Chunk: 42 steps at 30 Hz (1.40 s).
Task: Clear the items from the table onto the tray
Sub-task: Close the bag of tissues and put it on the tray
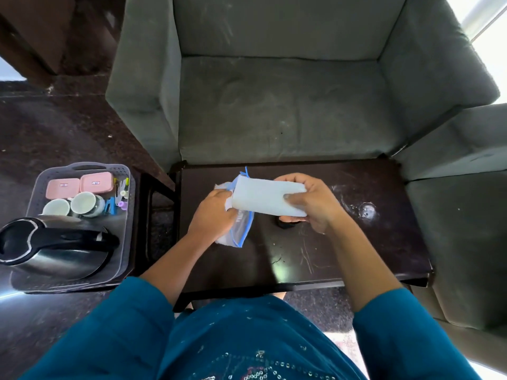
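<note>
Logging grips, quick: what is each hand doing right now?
Left hand: closed on the plastic bag.
Right hand: closed on the white block.

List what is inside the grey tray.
The grey tray holds two pink boxes, two white cups, a black-handled kettle and small colourful items. Whatever lies beneath the kettle is hidden.

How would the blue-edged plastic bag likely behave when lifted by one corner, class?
The bag would probably go limp: it already droops and crumples below the left hand. It looks thin and see-through, so likely very light. The white block in the right hand keeps its straight edges, so it seems stiffer.
</note>
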### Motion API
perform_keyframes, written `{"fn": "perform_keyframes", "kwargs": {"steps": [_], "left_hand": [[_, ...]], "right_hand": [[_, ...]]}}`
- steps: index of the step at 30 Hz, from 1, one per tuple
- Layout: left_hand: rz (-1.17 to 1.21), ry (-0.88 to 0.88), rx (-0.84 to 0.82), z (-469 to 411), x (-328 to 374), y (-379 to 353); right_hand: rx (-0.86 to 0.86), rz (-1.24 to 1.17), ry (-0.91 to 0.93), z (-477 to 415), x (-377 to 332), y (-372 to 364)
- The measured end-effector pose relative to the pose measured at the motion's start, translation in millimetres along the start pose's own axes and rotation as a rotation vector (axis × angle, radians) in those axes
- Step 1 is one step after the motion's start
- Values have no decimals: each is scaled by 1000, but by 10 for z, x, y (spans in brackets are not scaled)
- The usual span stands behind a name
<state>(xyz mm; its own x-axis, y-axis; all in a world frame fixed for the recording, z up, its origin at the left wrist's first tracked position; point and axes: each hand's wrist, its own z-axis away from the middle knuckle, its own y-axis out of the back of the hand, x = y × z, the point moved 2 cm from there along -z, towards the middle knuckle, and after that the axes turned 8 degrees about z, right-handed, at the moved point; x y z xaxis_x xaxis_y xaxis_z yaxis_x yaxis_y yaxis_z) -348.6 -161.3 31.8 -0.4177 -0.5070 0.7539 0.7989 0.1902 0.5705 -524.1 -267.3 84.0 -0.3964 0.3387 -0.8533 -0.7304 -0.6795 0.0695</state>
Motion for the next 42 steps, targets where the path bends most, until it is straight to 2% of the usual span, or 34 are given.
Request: {"fn": "perform_keyframes", "kwargs": {"steps": [5, 8, 11, 15, 18, 21, 24, 27, 31, 36, 39, 42], "left_hand": [[697, 302, -159, -30, 50, -9], [833, 256, -174, -59, 113, -23], [661, 194, -77, -151, 133, -49], [312, 132, 2, -219, 109, -131], [220, 111, 77, -243, 93, -201], [90, 101, 119, -279, 45, -229], [-48, 85, 104, -313, -12, -278], [-121, 88, 76, -324, -25, -414], [-157, 126, 38, -329, -54, -660], [-176, 205, -46, -345, -189, -935], [-156, 243, -74, -327, -243, -1032], [-173, 226, -64, -312, -230, -1072]], "right_hand": [[21, -348, -26, -31, 166, 139], [0, -258, -97, -60, 319, 14], [-30, -163, -127, -100, 436, -49], [41, -98, -146, -167, 514, 37], [53, -116, -155, -227, 582, 148], [266, -66, -171, -299, 726, 368], [540, 160, -236, -358, 915, 659], [613, 381, -262, -438, 1055, 790], [523, 651, -278, -649, 1241, 780], [204, 942, -245, -1055, 1502, 668], [109, 915, -354, -1217, 1682, 664], [130, 841, -462, -1254, 1782, 732]]}}
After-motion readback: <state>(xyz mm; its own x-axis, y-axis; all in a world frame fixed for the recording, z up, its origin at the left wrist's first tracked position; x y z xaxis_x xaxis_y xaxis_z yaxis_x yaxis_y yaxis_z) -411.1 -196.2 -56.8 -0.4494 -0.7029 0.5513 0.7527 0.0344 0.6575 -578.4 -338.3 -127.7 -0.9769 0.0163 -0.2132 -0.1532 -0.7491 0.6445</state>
